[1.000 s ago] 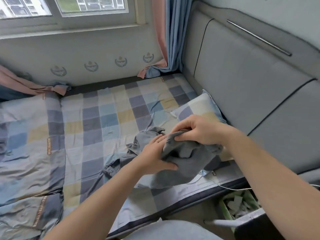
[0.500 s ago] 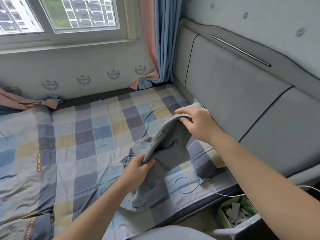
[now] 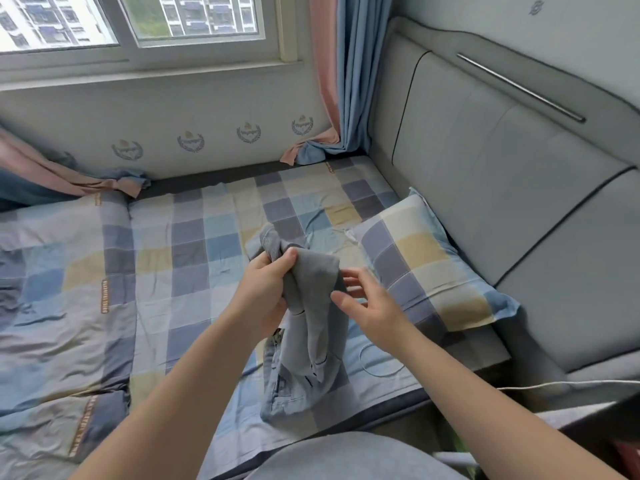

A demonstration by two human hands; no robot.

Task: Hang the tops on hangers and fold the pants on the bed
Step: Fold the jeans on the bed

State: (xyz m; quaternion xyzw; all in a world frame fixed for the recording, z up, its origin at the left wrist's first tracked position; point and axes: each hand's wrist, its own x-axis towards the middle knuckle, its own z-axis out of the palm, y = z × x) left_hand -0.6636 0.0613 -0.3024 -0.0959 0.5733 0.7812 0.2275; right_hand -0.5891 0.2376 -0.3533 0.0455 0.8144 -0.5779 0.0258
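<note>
One grey garment (image 3: 311,341), possibly pants, dangles over the bed (image 3: 194,244) at six o'clock: left hand (image 3: 266,289) clutches its bunched top, right hand (image 3: 367,303) splayed at three o'clock; a slack grip could drop it.

I count 2 hands on my feed: left hand (image 3: 266,289), right hand (image 3: 367,306). 1 grey clothes bundle (image 3: 311,306), can't tell if 1 garment or 2. 1 bed (image 3: 194,244), 1 checked quilt (image 3: 62,289), 1 checked pillow (image 3: 426,265), 1 white cable (image 3: 379,373). 4 wall crests (image 3: 126,149). 2 curtains (image 3: 349,81), 1 per side. 2 window panes (image 3: 194,15). 1 padded headboard (image 3: 502,188) w/ 1 metal bar (image 3: 521,87).
</note>
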